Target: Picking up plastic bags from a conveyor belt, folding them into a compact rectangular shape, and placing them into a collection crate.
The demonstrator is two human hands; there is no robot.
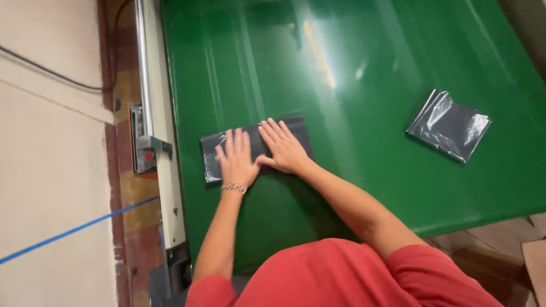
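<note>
Both hands lie flat, palms down and fingers spread, on a dark grey plastic bag (257,149); neither hand grasps anything. The left hand (236,160), with a chain bracelet (234,187) at the wrist, covers the middle of the packet. The right hand (284,149) lies just beside it, thumb touching the left hand, fingers reaching toward the far edge.

The bag lies near the left edge of a green table (352,74), folded into a neat rectangle with square corners. By my judgement, the step in hand is pressing the fold flat to drive out trapped air. The next move calls for even downward pressure and a steady sweep outward, since thin film of this kind is slippery and tends to spring open.

The tabletop is smooth and glossy and reflects the overhead light in long streaks. A second grey bag (449,125), looser and creased, with a shiny wrinkled surface, lies well apart toward the right. A metal rail (142,68) runs along the table's left side, with a small bracket carrying a red button (149,155).
</note>
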